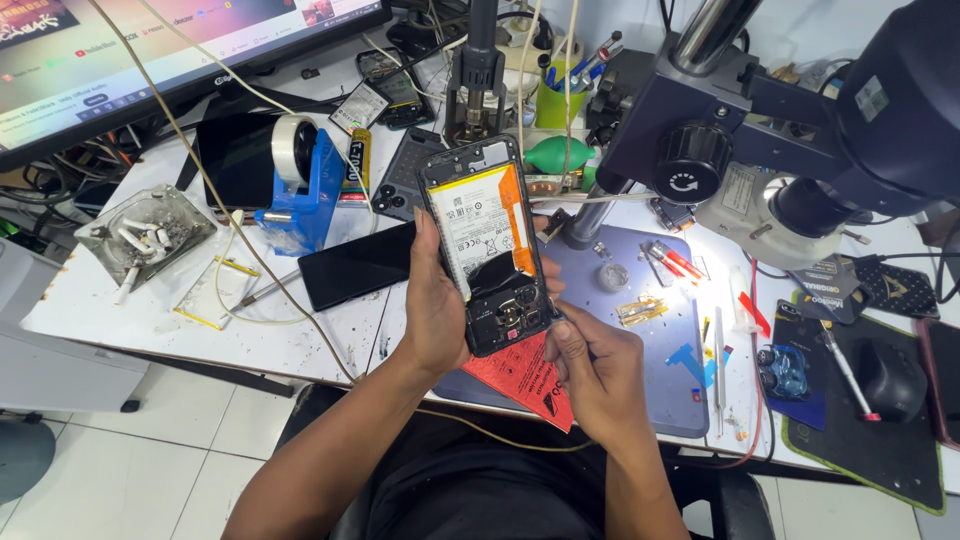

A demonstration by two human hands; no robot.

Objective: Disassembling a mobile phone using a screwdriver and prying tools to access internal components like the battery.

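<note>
Phone (487, 245), back cover off, held upright above the bench (130, 300) edge, in front of the chest. White battery with an orange tab exposed; dark board area below it. Judged light and stiff in the frame, but fragile: the bare battery and connectors should not be pressed or bent. Best hold is by the long side rails.

Left hand (432, 305) wraps the left rail and back, fingers closed on the phone. Right hand (592, 375) sits at the lower right corner, fingertips pinched there; whether it holds a small tool I cannot tell.

Red sheet (530, 380) lies just beneath. Blue-grey mat (640, 350) carries small parts. Microscope (800, 110) overhangs at right; tape dispenser (300, 185) and ashtray (145, 235) at left. Bench crowded; white tile floor below.
</note>
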